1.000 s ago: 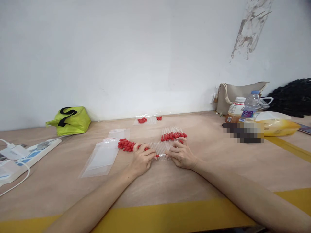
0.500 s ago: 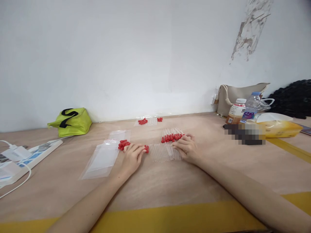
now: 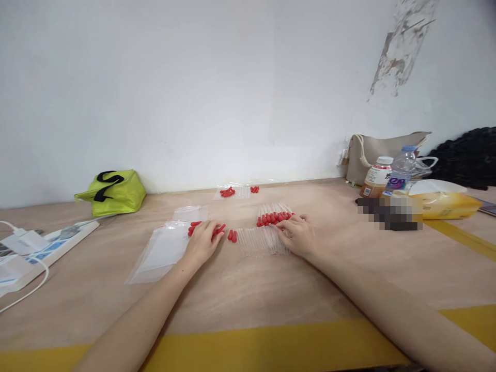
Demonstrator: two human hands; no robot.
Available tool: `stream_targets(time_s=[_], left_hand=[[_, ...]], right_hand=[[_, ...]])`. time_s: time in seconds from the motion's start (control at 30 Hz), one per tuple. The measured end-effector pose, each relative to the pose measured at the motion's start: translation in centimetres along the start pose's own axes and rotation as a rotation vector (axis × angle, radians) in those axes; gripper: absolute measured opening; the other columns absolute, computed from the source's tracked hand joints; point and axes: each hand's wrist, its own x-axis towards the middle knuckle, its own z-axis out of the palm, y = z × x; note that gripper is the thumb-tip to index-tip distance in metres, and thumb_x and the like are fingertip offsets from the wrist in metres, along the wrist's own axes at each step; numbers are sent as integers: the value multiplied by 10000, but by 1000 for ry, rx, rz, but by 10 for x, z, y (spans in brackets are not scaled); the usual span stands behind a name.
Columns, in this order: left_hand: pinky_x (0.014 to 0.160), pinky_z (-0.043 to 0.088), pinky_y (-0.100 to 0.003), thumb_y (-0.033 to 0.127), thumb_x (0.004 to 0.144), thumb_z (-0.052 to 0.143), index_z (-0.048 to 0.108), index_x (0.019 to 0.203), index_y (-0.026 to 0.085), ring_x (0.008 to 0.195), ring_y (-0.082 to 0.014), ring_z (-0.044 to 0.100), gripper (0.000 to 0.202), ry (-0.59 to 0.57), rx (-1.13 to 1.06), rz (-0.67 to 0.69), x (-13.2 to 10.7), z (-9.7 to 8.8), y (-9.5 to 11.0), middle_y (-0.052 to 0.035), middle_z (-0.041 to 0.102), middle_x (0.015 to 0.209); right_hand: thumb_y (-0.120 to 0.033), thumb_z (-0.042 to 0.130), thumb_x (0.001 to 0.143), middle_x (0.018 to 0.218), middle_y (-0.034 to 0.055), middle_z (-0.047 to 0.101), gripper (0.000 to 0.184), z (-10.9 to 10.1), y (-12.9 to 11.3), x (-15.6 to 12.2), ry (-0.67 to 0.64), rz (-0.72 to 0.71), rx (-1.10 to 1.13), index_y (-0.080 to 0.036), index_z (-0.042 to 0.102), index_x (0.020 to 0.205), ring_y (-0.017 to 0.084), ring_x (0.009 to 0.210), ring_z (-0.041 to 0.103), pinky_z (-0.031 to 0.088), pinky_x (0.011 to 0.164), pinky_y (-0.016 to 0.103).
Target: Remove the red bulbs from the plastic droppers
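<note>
My left hand (image 3: 203, 243) is closed over the loose red rubber bulbs (image 3: 194, 226), with one bulb (image 3: 220, 229) poking out between thumb and forefinger. Two more red bulbs (image 3: 232, 236) lie side by side just right of it. Beside these is a row of clear thin tubes (image 3: 258, 243), laid parallel. My right hand (image 3: 299, 235) rests at the row's right end, its thumb and fingertips closed about the upper ends of the tubes. Behind the row, tubes fitted with red bulbs (image 3: 273, 218) lie together, bulbs toward me.
Clear plastic bags (image 3: 158, 256) lie left of my left hand. Another bag (image 3: 242, 192) with red bulbs and tubes is by the wall. A power strip (image 3: 54, 253) and a lime pouch (image 3: 118, 194) are at left; bottles (image 3: 375, 178) and a yellow tissue pack (image 3: 449, 205) at right.
My left hand has drawn back left from the two red bulbs, which now lie uncovered, onto the loose bulbs. My right hand has stayed nearly in place at the tubes.
</note>
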Motion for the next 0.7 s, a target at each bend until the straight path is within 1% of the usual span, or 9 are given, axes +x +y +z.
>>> stream_targets(time_s=[0.1,0.23,0.33,0.47,0.53,0.6,0.7], left_hand=[[737,384,-341,288,801,515,558,827,199,826,-212,523,102,-48,104,95,0,3,-2,-33,603,839],[735,363,-339,332,786,547,575,786,202,822,-211,510,133,-77,140,114,0,4,-5,-30,609,823],[744,350,-338,383,777,552,585,786,211,830,-210,505,175,-96,128,119,0,2,-4,-27,611,829],[749,328,-350,417,769,554,602,842,236,844,-217,508,201,-108,146,139,-1,1,-2,-24,626,851],[746,326,-354,436,755,565,609,864,241,855,-224,506,229,-93,157,138,-1,1,-2,-32,628,867],[758,327,-361,464,744,565,616,862,237,862,-228,506,260,-52,152,129,-1,-1,-1,-40,629,873],[776,337,-361,460,775,525,624,856,231,856,-219,513,262,18,106,87,1,-4,4,-40,630,862]], right_hand=[[-232,484,802,666,-1,657,194,2,-3,-1,1,-66,-34,-225,652,704,139,693,527,244,769,322],[-252,500,794,698,5,663,179,1,-6,-2,-40,-116,-35,-229,674,756,139,719,516,244,769,327],[-349,538,772,751,15,663,185,-2,-8,-2,-100,-144,-7,-231,673,819,146,742,509,246,783,336],[-499,570,715,778,30,647,324,-6,-8,-2,-169,-163,25,-231,664,872,166,769,498,252,783,350],[-529,568,705,782,34,638,362,-6,-8,-2,-190,-183,25,-231,660,888,168,768,493,254,788,357],[-541,561,707,775,35,630,372,-6,-6,-2,-206,-203,20,-232,662,888,166,764,485,255,795,362],[-555,546,717,756,33,621,372,-6,-5,-3,-234,-219,16,-241,666,877,166,764,477,254,802,367]])
